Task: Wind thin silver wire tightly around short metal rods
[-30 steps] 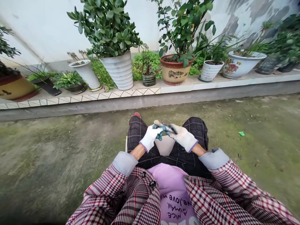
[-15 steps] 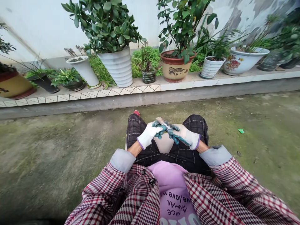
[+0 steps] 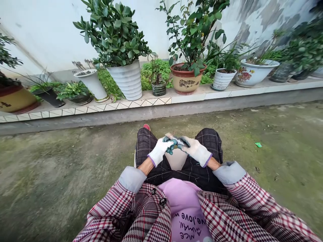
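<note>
L hand (image 3: 162, 148) fingers pinch silver-wound stick (image 3: 174, 138), prob. to steady it; R hand (image 3: 196, 149) fingers curl at other end, can't tell if gripping. Red-rimmed pot (image 3: 187, 82) well beyond fingers.

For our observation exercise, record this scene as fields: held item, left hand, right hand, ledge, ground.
Held item: slim tan-and-silver stick-like thing, exact kind unclear
Left hand: in a white-and-teal glove, holding the thing
Right hand: in a matching glove, around its right part
Ledge: long white-tiled ledge bearing leafy green potted plants
Ground: mossy grey floor with a small bright-green scrap
</note>
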Demonstrator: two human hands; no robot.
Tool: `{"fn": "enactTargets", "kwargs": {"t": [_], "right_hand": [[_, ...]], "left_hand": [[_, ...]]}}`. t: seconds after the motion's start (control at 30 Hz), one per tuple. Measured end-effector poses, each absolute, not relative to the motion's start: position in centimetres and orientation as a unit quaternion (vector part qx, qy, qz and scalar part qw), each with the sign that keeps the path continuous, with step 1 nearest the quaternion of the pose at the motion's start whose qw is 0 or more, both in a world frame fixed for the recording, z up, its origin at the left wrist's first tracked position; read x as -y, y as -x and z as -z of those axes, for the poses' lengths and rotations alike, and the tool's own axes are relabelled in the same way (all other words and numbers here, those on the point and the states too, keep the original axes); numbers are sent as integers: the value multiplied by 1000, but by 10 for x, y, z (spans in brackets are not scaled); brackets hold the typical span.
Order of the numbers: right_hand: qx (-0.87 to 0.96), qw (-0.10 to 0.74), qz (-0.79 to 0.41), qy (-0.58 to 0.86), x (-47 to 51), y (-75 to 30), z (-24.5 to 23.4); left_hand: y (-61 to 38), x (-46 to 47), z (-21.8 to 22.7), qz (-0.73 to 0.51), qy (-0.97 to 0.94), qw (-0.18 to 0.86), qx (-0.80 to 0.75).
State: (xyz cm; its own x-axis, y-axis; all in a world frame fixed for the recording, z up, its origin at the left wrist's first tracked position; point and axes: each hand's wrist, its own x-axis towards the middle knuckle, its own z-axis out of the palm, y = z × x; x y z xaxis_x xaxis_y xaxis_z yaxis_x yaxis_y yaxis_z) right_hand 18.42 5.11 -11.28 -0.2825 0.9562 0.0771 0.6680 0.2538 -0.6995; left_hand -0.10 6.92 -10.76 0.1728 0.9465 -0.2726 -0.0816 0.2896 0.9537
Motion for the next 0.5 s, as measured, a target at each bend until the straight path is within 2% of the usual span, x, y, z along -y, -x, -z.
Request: {"fn": "enactTargets", "kwargs": {"t": [0.5], "right_hand": [[758,209,-271,555,-52,-180,114]], "left_hand": [[2,-68,119,-429,-429,628,-487]]}}
